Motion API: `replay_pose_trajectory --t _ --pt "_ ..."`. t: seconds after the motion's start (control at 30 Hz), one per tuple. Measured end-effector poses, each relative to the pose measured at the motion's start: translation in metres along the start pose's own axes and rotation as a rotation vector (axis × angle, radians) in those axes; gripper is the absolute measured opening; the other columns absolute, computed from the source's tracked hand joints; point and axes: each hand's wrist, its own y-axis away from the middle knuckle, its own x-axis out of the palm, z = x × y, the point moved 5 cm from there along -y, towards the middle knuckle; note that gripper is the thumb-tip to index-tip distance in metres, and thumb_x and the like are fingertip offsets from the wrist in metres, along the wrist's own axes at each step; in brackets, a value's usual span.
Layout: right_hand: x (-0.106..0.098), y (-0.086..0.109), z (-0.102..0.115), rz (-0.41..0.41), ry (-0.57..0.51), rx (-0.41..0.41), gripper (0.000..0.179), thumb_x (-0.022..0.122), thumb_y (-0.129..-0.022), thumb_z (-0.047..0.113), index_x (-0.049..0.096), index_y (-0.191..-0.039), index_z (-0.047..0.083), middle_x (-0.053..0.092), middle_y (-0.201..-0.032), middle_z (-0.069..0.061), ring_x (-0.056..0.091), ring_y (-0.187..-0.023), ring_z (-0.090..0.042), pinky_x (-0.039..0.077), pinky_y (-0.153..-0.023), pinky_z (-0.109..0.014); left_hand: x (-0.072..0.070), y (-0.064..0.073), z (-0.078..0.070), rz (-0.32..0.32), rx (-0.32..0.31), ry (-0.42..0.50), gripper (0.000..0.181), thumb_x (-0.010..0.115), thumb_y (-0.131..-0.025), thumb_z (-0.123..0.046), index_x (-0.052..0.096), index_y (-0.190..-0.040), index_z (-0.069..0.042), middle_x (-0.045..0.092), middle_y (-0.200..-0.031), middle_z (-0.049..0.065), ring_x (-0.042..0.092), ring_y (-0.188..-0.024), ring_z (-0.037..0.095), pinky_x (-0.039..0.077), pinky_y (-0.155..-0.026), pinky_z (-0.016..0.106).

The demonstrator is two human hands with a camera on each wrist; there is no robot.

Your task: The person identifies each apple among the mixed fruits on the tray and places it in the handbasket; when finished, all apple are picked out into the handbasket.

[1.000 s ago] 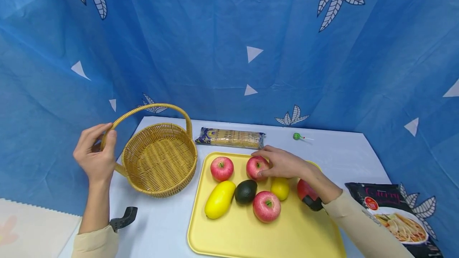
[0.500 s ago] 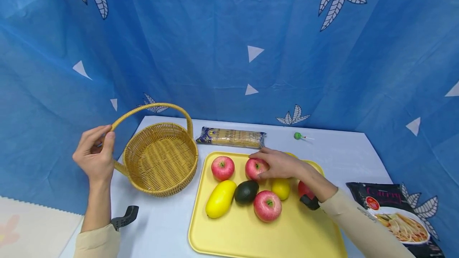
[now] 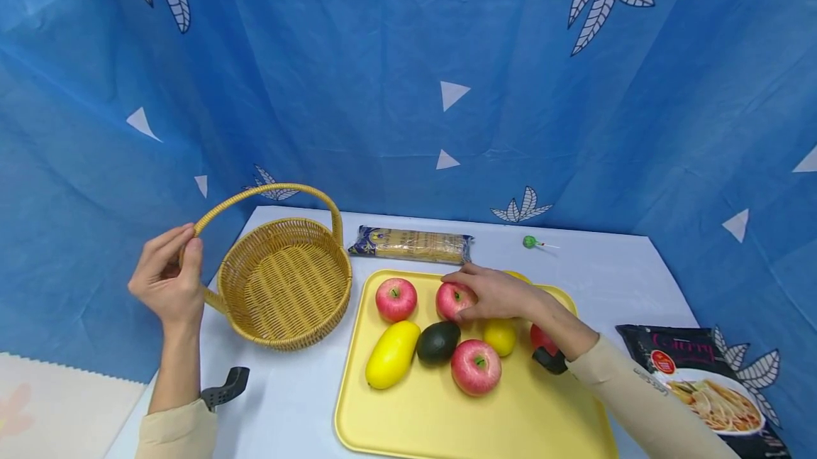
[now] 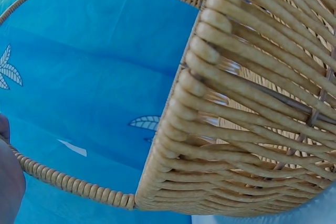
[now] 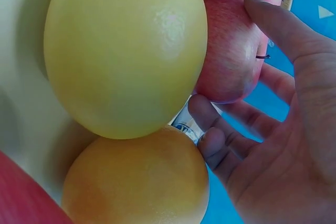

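Note:
The left hand [image 3: 169, 278] pinches the handle of a wicker basket [image 3: 239, 328] between thumb and fingers at the left. The basket stands tilted with its bare woven floor showing; its side fills much of the left wrist view. Over the yellow tray [image 3: 408, 430], the right hand [image 3: 501, 292] holds a red apple [image 3: 452, 299] near the back rim. In the right wrist view the thumb touches one side of this apple [image 5: 228, 51], with fingers curled about the other side. Close by lie a lemon [image 3: 500, 337], a dark avocado [image 3: 438, 343] and another apple [image 3: 475, 367].
A third apple [image 3: 396, 300] and a yellow mango [image 3: 393, 355] lie on the tray's left. An orange fruit [image 5: 139, 179] and one more apple [image 3: 542, 338] are partly hidden by the right arm. Noodles [image 3: 411, 245], a lollipop [image 3: 531, 242] and a black food packet [image 3: 692, 381] surround the tray.
The right hand and the apple have shifted slightly left. The left hand stays at the basket handle, its fingers barely moved.

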Motion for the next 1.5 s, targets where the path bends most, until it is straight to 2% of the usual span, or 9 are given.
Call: replay_pose_trajectory --t 0.13,0.33,0.57,1.07,1.33,1.5 --pt "0.0003 0.0001 0.0018 -0.002 0.006 -0.009 0.072 0.079 -0.082 0.051 0.053 -0.146 0.029 0.053 -0.135 -0.003 0.058 -0.107 -0.017 0.056 -0.093 -0.042 0.0026 0.0008 -0.0005 0.005 0.005 -0.018 0.019 0.075 -0.078 0.010 0.070 -0.092 0.021 0.074 -0.094 0.022 0.066 -0.074 0.011 0.049 -0.062 0.011" --pt "0.0017 -0.0011 0.0030 -0.006 0.035 -0.019 0.073 0.079 -0.082 0.050 0.052 -0.146 0.029 0.054 -0.133 -0.002 0.058 -0.104 -0.015 0.056 -0.091 -0.038 0.0070 0.0007 -0.0028 0.031 0.020 -0.082 0.018 0.077 -0.080 0.007 0.072 -0.094 0.018 0.074 -0.097 0.021 0.069 -0.088 0.014 0.053 -0.074 0.015" --pt "0.0052 -0.0039 0.0041 -0.002 0.069 0.014 0.076 0.080 -0.080 0.053 0.051 -0.147 0.032 0.054 -0.134 -0.001 0.058 -0.104 -0.014 0.057 -0.087 -0.036 0.0049 0.0008 -0.0030 0.044 0.004 -0.138 0.017 0.077 -0.081 0.007 0.074 -0.096 0.014 0.075 -0.098 0.019 0.069 -0.089 0.013 0.053 -0.076 0.015" --pt "0.0082 -0.0053 0.0056 -0.002 0.093 0.034 0.079 0.081 -0.078 0.053 0.049 -0.148 0.034 0.053 -0.139 -0.004 0.058 -0.111 -0.019 0.056 -0.092 -0.044 0.0056 0.0016 -0.0027 0.024 -0.004 -0.142 0.017 0.078 -0.080 0.008 0.074 -0.095 0.014 0.075 -0.098 0.019 0.070 -0.088 0.013 0.055 -0.077 0.014" --pt "0.0089 -0.0057 0.0044 -0.007 0.099 0.029 0.084 0.082 -0.077 0.053 0.045 -0.150 0.035 0.054 -0.137 -0.004 0.059 -0.109 -0.020 0.056 -0.091 -0.044 0.0063 0.0022 -0.0028 0.018 -0.005 -0.134 0.016 0.078 -0.080 0.008 0.075 -0.094 0.012 0.075 -0.097 0.020 0.070 -0.086 0.013 0.055 -0.076 0.015" --pt "0.0085 -0.0066 0.0056 -0.020 0.087 0.013 0.079 0.082 -0.078 0.049 0.048 -0.146 0.031 0.055 -0.133 -0.003 0.060 -0.104 -0.020 0.057 -0.088 -0.044 0.0059 0.0017 -0.0015 0.011 -0.009 -0.123 0.015 0.078 -0.079 0.010 0.076 -0.094 0.012 0.075 -0.097 0.020 0.071 -0.086 0.014 0.056 -0.077 0.015"
